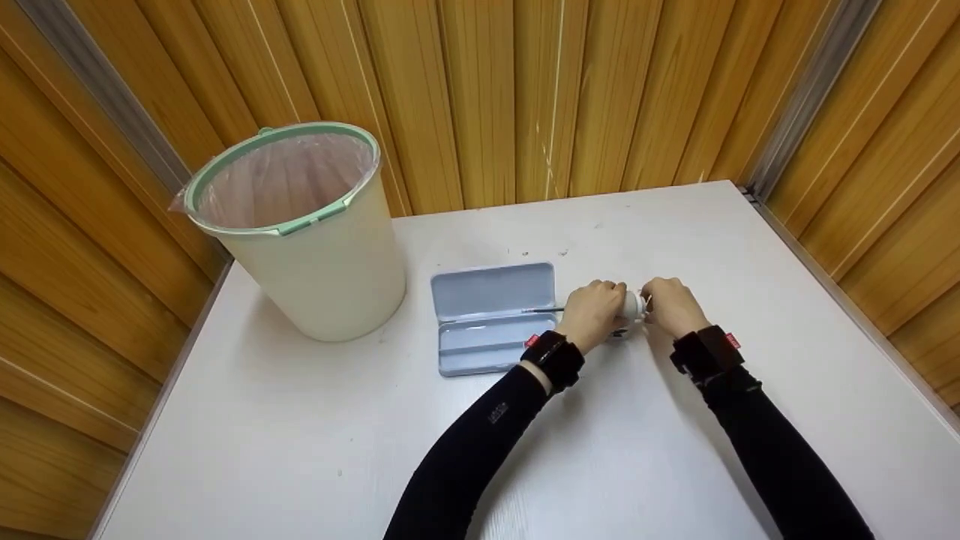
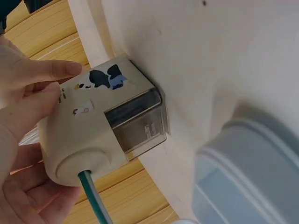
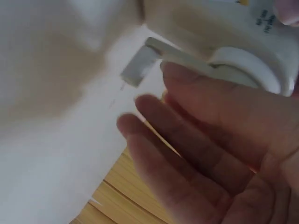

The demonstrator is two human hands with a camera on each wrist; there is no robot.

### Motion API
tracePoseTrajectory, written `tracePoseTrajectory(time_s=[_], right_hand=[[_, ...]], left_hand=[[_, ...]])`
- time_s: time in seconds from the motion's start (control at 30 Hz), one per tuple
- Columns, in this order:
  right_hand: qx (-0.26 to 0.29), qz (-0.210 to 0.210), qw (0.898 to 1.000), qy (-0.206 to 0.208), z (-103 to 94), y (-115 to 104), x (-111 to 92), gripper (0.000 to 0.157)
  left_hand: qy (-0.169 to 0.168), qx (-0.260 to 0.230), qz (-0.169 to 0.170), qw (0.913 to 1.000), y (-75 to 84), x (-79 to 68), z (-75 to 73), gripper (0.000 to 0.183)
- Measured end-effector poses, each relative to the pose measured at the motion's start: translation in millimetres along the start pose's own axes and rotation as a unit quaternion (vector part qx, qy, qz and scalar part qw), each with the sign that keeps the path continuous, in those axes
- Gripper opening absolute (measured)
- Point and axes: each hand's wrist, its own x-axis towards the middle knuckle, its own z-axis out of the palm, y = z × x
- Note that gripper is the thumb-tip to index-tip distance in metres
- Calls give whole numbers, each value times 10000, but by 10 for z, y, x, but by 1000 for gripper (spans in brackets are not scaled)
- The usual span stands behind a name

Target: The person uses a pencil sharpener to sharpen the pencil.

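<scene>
My left hand [image 1: 592,311] grips a white pencil sharpener [image 2: 88,130] with a cartoon print and a clear shavings drawer [image 2: 142,128]. Its thumb lies over the printed side, other fingers wrap underneath. A green-and-white pencil [image 2: 96,198] sticks out of the sharpener's front hole, towards the blue case in the head view. On the opposite end is a crank arm [image 3: 180,56] with a pale knob [image 3: 140,65]. My right hand [image 3: 210,140] is beside this crank, thumb tip right at the arm, other fingers loosely bent below, the knob outside them.
A light blue pencil case [image 1: 495,292] lies open to the left of the sharpener, partly behind the left wrist. Further left stands a cream bin [image 1: 334,277] with a green rim and plastic liner. Wood-look panels [image 1: 480,97] border the white table [image 1: 300,435] behind and on both sides.
</scene>
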Motion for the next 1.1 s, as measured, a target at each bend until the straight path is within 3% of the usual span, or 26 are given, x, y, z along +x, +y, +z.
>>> tracePoseTrajectory(time_s=[0.2,0.5,0.8,1.1], right_hand=[[62,98,9998,-148,114,111,82,7],[253,-74,9996,-137,149,231,47,10],[452,-556,9956,-597,72,232,-92,5],[788,-638,9886,-1112,-124,196,-203,7]], left_hand=[[33,225,-231,9995,39,14,15,31],[365,492,-260,9978,115,34,56,34],[477,516,-271,9972,103,19,70,24],[372,436,-231,9981,67,28,83,35]])
